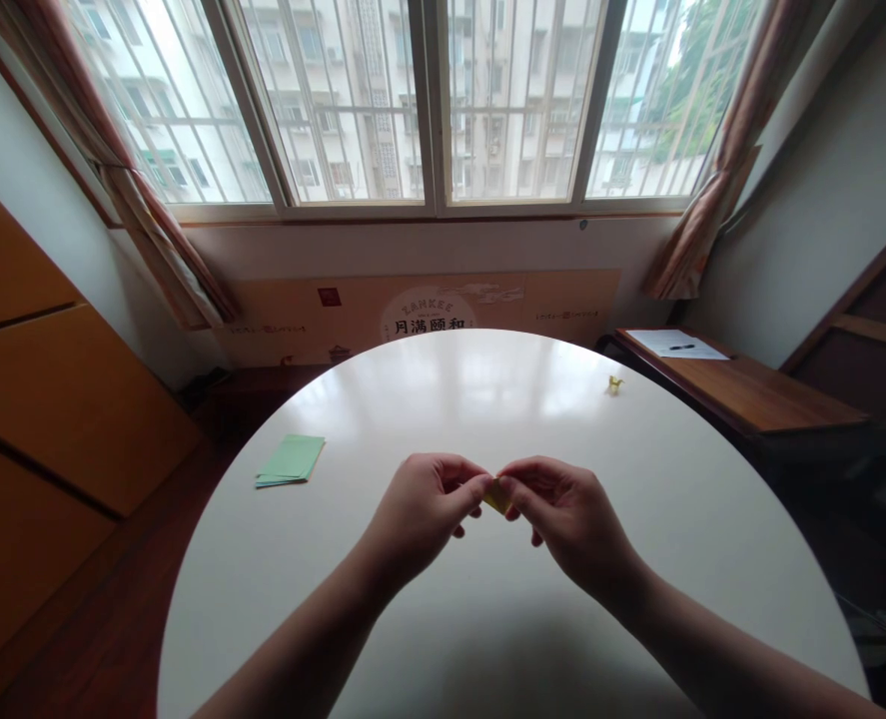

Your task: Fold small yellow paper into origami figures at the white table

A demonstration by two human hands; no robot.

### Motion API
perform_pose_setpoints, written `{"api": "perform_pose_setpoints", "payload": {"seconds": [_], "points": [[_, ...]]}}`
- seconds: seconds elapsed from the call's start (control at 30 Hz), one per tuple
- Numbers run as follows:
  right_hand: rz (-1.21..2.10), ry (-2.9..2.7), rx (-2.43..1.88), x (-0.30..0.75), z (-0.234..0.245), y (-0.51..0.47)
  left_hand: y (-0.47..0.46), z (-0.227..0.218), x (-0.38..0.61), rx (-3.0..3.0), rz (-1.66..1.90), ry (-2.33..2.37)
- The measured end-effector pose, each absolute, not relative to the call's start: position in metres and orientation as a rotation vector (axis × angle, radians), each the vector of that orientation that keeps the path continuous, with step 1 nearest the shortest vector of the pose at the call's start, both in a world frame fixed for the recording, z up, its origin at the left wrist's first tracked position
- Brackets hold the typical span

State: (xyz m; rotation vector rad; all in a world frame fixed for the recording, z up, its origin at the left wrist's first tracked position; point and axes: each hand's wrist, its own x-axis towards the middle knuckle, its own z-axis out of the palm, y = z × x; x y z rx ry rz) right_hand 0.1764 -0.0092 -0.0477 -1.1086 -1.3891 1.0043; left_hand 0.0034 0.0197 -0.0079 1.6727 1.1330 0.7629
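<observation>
Left hand point(424, 509) and right hand point(569, 514) meet above white bench point(637, 519), fingertips pinching small yellow paper piece point(496, 495) between them; its shape mostly hidden. Green paper stack point(291, 460) lies well left.

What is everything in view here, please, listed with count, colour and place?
paper piece: one, yellow, held above the table, centre
paper stack: one, green, table's left side
folded figure: one, yellow, table's far right
table: one, white, round, centre
side desk: one, brown, right
sheet: one, white, on the side desk
pen: one, dark, on the sheet
left hand: one, bare, pinches the paper piece
right hand: one, bare, pinches the paper piece
</observation>
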Motion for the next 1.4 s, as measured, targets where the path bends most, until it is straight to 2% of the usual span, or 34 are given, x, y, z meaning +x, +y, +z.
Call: {"api": "perform_pose_setpoints", "payload": {"seconds": [0.3, 0.63, 1.03, 1.4], "points": [[1.235, -1.335, -1.073, 0.1738, -0.0447, -0.0082, 0.0195, -0.0093, 0.004, 1.743, 0.844, 1.174], [1.32, -1.257, -1.057, 0.1747, -0.0441, -0.0082, 0.0199, -0.0096, 0.0025, 1.81, 0.829, 1.147], [1.236, -1.379, -1.161, 0.1762, -0.0436, -0.0088, 0.0247, -0.0041, -0.0024, 1.734, 0.619, 1.13], [1.033, -1.621, -1.251, 0.1753, -0.044, -0.0113, 0.0227, -0.003, -0.0044, 2.056, 0.527, 1.184]]}}
